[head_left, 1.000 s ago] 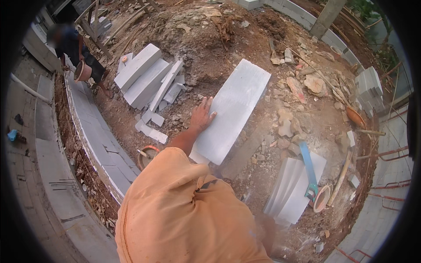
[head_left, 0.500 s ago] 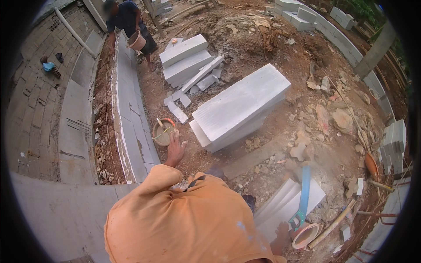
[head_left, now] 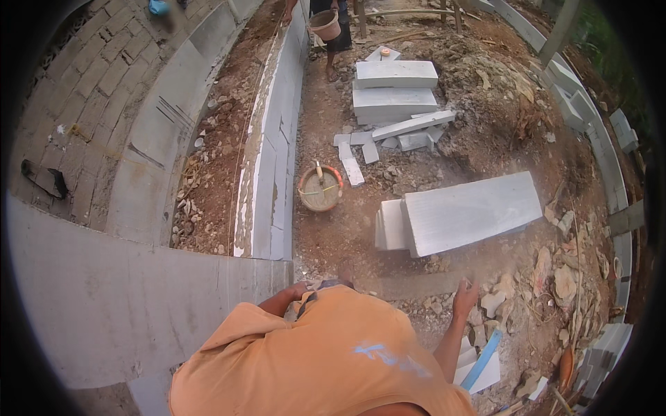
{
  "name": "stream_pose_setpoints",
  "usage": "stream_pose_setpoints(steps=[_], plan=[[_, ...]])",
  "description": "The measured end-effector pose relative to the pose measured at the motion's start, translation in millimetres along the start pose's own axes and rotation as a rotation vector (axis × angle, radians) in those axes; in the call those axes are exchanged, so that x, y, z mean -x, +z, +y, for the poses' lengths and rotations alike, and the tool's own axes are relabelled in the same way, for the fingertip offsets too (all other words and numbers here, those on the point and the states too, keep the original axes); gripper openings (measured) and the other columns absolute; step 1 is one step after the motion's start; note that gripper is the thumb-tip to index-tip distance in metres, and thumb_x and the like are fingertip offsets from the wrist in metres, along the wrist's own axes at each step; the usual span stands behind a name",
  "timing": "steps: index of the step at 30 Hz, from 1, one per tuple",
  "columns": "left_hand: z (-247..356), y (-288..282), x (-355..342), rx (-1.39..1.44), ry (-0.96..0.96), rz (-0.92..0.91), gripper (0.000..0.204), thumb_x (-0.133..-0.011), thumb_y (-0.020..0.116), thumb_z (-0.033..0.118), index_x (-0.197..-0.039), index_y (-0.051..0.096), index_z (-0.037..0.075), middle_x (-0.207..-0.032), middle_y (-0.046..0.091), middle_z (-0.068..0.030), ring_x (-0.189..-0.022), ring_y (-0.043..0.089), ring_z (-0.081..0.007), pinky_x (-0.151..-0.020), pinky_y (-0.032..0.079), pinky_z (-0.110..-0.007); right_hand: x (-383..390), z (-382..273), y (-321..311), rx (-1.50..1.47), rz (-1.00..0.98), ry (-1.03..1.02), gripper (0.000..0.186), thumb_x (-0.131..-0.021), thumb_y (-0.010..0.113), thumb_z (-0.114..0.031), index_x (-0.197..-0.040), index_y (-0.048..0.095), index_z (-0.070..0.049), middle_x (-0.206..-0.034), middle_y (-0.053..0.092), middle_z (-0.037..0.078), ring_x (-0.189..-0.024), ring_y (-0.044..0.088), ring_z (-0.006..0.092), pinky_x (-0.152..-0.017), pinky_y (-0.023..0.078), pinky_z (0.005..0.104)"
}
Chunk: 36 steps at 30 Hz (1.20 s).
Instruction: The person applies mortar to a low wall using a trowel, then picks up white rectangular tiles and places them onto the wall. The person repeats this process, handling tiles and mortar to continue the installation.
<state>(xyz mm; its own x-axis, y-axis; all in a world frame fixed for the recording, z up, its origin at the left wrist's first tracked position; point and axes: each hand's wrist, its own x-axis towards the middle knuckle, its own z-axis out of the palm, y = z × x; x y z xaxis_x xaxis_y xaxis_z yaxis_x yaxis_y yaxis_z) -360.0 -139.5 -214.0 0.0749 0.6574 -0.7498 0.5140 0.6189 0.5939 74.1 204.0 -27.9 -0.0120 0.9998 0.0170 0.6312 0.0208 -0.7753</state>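
My right hand (head_left: 465, 298) is raised at the near side of a long white block (head_left: 475, 213), apart from it. Its fingers look apart, and nothing shows in them. Close to my body, at the left of the orange shirt (head_left: 305, 353), is my left hand (head_left: 300, 290); its fingers are mostly hidden. The long block rests on other white blocks (head_left: 393, 225). Below my right hand, a blue hand saw (head_left: 482, 362) lies over pale slabs (head_left: 490, 376). A round bucket (head_left: 320, 201) of grey mix, with a tool handle standing in it, sits ahead of my left hand.
A low white block wall (head_left: 277, 166) runs along the left, with a grey concrete wall (head_left: 139, 298) nearer. Stacked blocks (head_left: 395, 93) and offcuts stand farther ahead. Another person there holds a bucket (head_left: 325, 25). Rubble (head_left: 548, 277) covers the ground at right.
My left hand has drawn back from beside the bucket of mix towards my body. My right hand has moved up and forward from near the saw. The view has swung left.
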Motion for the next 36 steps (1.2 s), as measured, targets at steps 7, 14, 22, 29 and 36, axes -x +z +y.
stream_pose_setpoints(steps=[7, 14, 22, 29, 36], plan=[[-25.8, -110.1, 1.6, 0.463, -0.168, 0.621, 0.066, -0.090, 0.067, 0.042, -0.137, 0.055, -0.003, -0.133, 0.062, -0.0255, -0.127, 0.058, -0.0360, -0.106, 0.044, -0.039, -115.0, -185.8, 36.4, -0.147, -0.214, -0.114, 0.042, -0.100, 0.058, -0.018, -0.138, 0.055, 0.000, -0.106, 0.066, 0.009, -0.088, 0.065, 0.0158, -0.075, 0.050, 0.0288], [-41.9, -173.8, -16.8, 0.796, -0.274, 0.801, 0.054, -0.092, 0.067, 0.033, -0.132, 0.060, -0.004, -0.126, 0.066, -0.0207, -0.117, 0.063, -0.0296, -0.099, 0.048, -0.037, -226.2, -320.7, 87.9, -0.222, -0.260, -0.201, 0.040, -0.100, 0.060, -0.025, -0.132, 0.059, -0.001, -0.103, 0.068, 0.006, -0.087, 0.065, 0.0140, -0.071, 0.051, 0.0268], [-107.1, -120.3, -61.6, 0.989, -0.456, 0.777, 0.045, -0.088, 0.068, 0.026, -0.126, 0.065, 0.001, -0.113, 0.071, -0.0199, -0.104, 0.067, -0.0285, -0.090, 0.051, -0.041, -364.1, -431.7, 314.1, -0.251, -0.703, -0.294, 0.036, -0.097, 0.063, -0.021, -0.125, 0.064, 0.001, -0.110, 0.071, 0.011, -0.101, 0.067, 0.0213, -0.088, 0.052, 0.0344], [-45.8, -210.5, -154.5, 0.974, -0.326, 0.502, 0.046, -0.089, 0.067, 0.028, -0.128, 0.064, 0.003, -0.114, 0.071, -0.0182, -0.104, 0.068, -0.0261, -0.089, 0.052, -0.039, -302.9, -497.8, 534.1, 0.394, -1.332, -0.873, 0.047, -0.094, 0.063, -0.030, -0.134, 0.057, -0.007, -0.116, 0.068, 0.022, -0.107, 0.064, 0.0399, -0.092, 0.050, 0.0467], [-45.6, -435.2, -256.0, 1.046, -0.060, 0.517, 0.047, -0.091, 0.066, 0.030, -0.131, 0.064, 0.005, -0.115, 0.071, -0.0165, -0.104, 0.068, -0.0237, -0.088, 0.053, -0.037, -418.4, -360.9, 591.3, 0.125, -1.206, -0.547, 0.047, -0.094, 0.064, -0.031, -0.137, 0.059, -0.009, -0.125, 0.067, 0.021, -0.114, 0.065, 0.0357, -0.096, 0.051, 0.0442]])
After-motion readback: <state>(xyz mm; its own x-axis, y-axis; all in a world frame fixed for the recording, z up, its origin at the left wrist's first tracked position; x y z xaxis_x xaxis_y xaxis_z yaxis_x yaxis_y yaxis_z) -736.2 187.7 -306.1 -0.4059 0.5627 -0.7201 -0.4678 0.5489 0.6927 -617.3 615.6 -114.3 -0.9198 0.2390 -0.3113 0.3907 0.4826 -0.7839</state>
